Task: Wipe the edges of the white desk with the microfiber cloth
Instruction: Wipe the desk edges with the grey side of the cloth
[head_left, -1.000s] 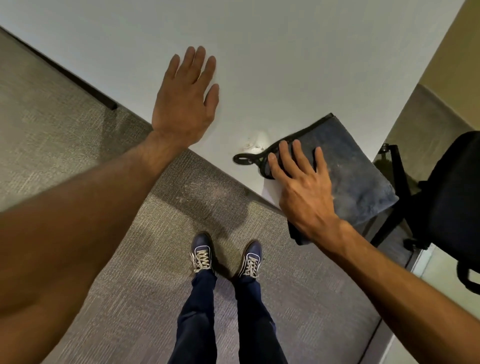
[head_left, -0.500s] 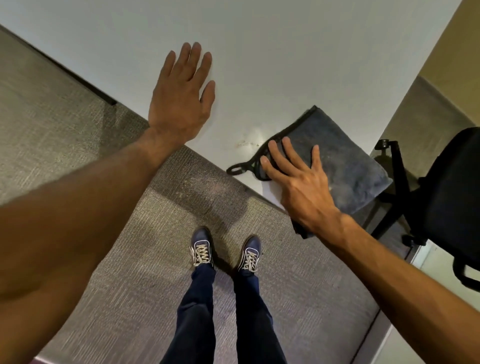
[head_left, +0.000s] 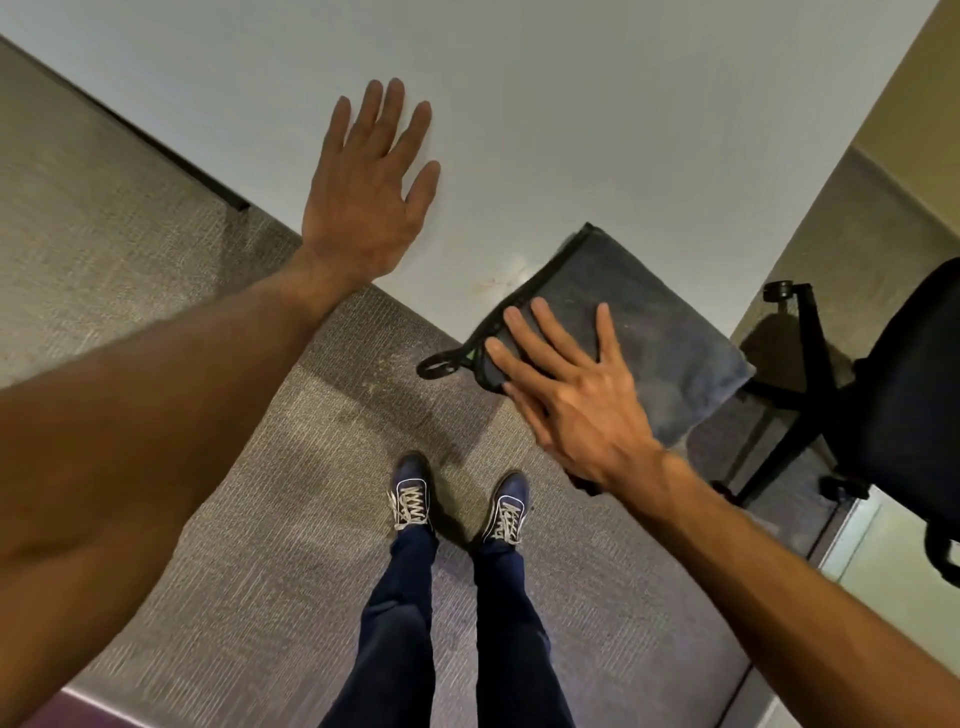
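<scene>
The white desk (head_left: 571, 104) fills the upper part of the view, with its near edge running diagonally. A grey microfiber cloth (head_left: 670, 332) with black trim lies over the desk's near right corner and hangs past the edge. Its black loop (head_left: 439, 366) dangles off the near edge. My right hand (head_left: 576, 400) presses flat on the cloth with fingers spread; the thumb is hidden. Further left, my left hand (head_left: 363, 197) rests flat on the bare desk near the edge, holding nothing.
A black office chair (head_left: 909, 389) with a wheeled base stands close to the right of the desk corner. My feet in blue shoes (head_left: 410, 499) stand on grey carpet (head_left: 234, 519) in front of the desk. A dark desk support (head_left: 208, 179) shows at the left.
My right hand has slid the cloth a little left and toward me, so its loop now hangs past the near edge. The left hand has stayed in place.
</scene>
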